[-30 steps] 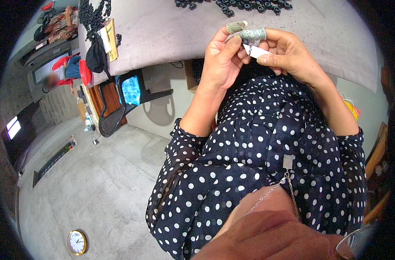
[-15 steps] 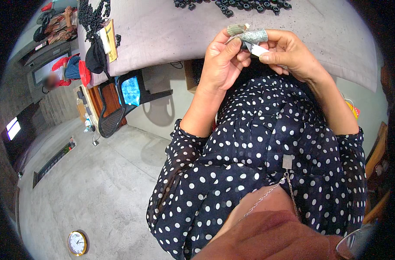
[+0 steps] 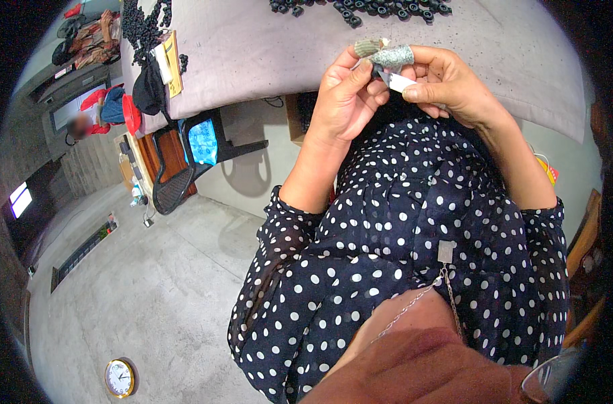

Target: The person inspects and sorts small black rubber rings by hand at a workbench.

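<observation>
Left hand (image 3: 343, 101) and right hand (image 3: 444, 84) pinch one small white strip (image 3: 399, 81) together

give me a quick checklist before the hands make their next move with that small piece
1. Left hand gripping the small piece: ok.
2. Right hand on the white strip: ok, pinched at the fingertips.
3. Finger cots on: ok, grey sleeves cover two fingertips.
4. Small piece visible: cannot tell, the fingers hide it.
5. Black rings in reach: ok, piled on the grey table just beyond the hands.
</observation>
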`<state>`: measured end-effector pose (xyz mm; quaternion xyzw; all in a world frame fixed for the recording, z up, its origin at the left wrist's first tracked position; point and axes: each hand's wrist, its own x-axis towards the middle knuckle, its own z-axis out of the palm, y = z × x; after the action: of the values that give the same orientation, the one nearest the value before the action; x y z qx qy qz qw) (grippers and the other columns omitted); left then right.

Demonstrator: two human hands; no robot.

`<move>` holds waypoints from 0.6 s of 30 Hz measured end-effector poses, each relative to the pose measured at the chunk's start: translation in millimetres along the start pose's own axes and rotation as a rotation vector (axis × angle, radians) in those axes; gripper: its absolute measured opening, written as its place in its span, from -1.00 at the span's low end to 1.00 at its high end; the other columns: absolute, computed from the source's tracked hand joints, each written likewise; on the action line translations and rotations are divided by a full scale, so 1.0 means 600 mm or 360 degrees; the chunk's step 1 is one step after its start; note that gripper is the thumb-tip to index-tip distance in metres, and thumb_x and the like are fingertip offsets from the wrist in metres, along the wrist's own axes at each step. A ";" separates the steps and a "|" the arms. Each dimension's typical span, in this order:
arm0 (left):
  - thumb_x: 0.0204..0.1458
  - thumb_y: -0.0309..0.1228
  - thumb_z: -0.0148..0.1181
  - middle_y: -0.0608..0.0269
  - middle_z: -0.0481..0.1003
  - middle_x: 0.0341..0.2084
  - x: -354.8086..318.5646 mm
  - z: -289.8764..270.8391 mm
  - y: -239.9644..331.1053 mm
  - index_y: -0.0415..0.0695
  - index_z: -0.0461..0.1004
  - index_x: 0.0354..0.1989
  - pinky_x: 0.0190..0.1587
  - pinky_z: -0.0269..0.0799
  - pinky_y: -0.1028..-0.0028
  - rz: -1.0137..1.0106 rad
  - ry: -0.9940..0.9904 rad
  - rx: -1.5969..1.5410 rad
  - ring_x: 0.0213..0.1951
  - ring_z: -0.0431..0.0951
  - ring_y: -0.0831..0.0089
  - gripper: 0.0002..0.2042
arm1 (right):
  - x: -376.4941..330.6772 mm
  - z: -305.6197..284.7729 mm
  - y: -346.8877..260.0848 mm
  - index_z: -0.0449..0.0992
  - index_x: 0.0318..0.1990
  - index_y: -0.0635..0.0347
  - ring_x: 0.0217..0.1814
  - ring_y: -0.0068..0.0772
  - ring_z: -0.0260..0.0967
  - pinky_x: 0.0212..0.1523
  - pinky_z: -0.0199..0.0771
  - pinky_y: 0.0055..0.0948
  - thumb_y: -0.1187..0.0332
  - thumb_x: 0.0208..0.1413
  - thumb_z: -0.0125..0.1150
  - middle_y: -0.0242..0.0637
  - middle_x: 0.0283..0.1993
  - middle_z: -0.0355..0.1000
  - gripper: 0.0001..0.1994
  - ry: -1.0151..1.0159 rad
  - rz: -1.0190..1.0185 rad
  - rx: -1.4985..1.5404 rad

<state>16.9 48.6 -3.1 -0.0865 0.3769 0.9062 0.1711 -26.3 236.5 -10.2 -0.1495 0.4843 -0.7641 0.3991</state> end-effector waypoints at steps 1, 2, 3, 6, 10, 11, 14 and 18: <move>0.11 -0.41 0.05 0.34 0.44 -0.36 0.000 -0.001 -0.001 -0.11 0.36 -0.03 -0.45 0.35 0.58 -0.0014 -0.0006 -0.0050 -0.52 0.33 0.62 -0.75 | 0.001 0.000 0.000 0.45 -0.11 0.17 -0.73 -0.81 0.12 -0.78 -0.01 -0.80 0.32 -0.06 0.24 -0.58 -0.56 0.28 -0.68 -0.0002 -0.0007 -0.0004; 0.11 -0.41 0.04 0.35 0.43 -0.37 0.000 -0.002 -0.002 -0.11 0.35 -0.03 -0.45 0.35 0.58 -0.0027 -0.0013 -0.0100 -0.52 0.32 0.63 -0.76 | 0.002 0.001 -0.001 0.45 -0.12 0.17 -0.73 -0.81 0.12 -0.78 -0.01 -0.80 0.31 -0.05 0.24 -0.58 -0.55 0.29 -0.68 -0.0005 -0.0014 -0.0009; 0.11 -0.41 0.04 0.35 0.43 -0.37 -0.001 -0.002 -0.004 -0.11 0.35 -0.03 -0.45 0.35 0.58 -0.0030 -0.0015 -0.0101 -0.52 0.32 0.63 -0.76 | 0.001 0.000 0.001 0.45 -0.12 0.17 -0.73 -0.81 0.12 -0.78 -0.01 -0.80 0.31 -0.05 0.24 -0.58 -0.55 0.29 -0.68 -0.0002 -0.0014 -0.0008; 0.12 -0.43 0.02 0.36 0.42 -0.37 -0.002 -0.001 -0.008 -0.12 0.35 -0.02 -0.44 0.34 0.58 -0.0061 0.0008 -0.0198 -0.52 0.31 0.63 -0.75 | 0.001 -0.002 0.006 0.47 -0.13 0.18 -0.73 -0.82 0.11 -0.79 -0.03 -0.80 0.30 -0.04 0.24 -0.58 -0.55 0.29 -0.70 0.0014 -0.0029 -0.0021; 0.13 -0.44 0.01 0.36 0.42 -0.37 -0.002 0.001 -0.007 -0.13 0.35 0.00 -0.43 0.33 0.58 -0.0046 -0.0004 -0.0166 -0.51 0.31 0.63 -0.74 | 0.005 -0.005 0.009 0.48 -0.14 0.17 -0.73 -0.82 0.10 -0.79 -0.04 -0.79 0.31 -0.03 0.23 -0.57 -0.55 0.31 -0.72 0.0053 0.0040 -0.0007; 0.13 -0.44 0.01 0.36 0.42 -0.38 -0.002 0.003 -0.007 -0.14 0.35 0.00 -0.43 0.33 0.58 -0.0046 0.0008 -0.0142 -0.51 0.31 0.63 -0.74 | 0.006 -0.006 0.009 0.48 -0.15 0.17 -0.73 -0.82 0.10 -0.79 -0.04 -0.79 0.31 -0.02 0.23 -0.57 -0.55 0.32 -0.73 0.0057 0.0067 0.0009; 0.12 -0.44 0.02 0.36 0.42 -0.38 0.001 0.007 -0.008 -0.14 0.35 0.00 -0.43 0.32 0.58 -0.0032 0.0037 -0.0139 -0.50 0.31 0.63 -0.74 | 0.004 -0.007 0.008 0.47 -0.14 0.17 -0.73 -0.82 0.10 -0.79 -0.05 -0.79 0.33 -0.03 0.22 -0.55 -0.54 0.34 -0.72 0.0062 0.0026 0.0000; 0.11 -0.43 0.03 0.36 0.42 -0.38 0.005 0.003 -0.008 -0.14 0.35 0.00 -0.43 0.32 0.58 0.0008 0.0032 -0.0113 -0.50 0.30 0.64 -0.73 | 0.002 0.000 0.005 0.45 -0.11 0.17 -0.73 -0.82 0.10 -0.79 -0.06 -0.79 0.34 -0.04 0.22 -0.55 -0.54 0.34 -0.70 0.0021 -0.0026 -0.0008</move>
<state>15.8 53.5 -5.8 -0.1007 0.3465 0.9185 0.1618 -25.7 235.1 -13.1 -0.1494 0.4875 -0.7671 0.3892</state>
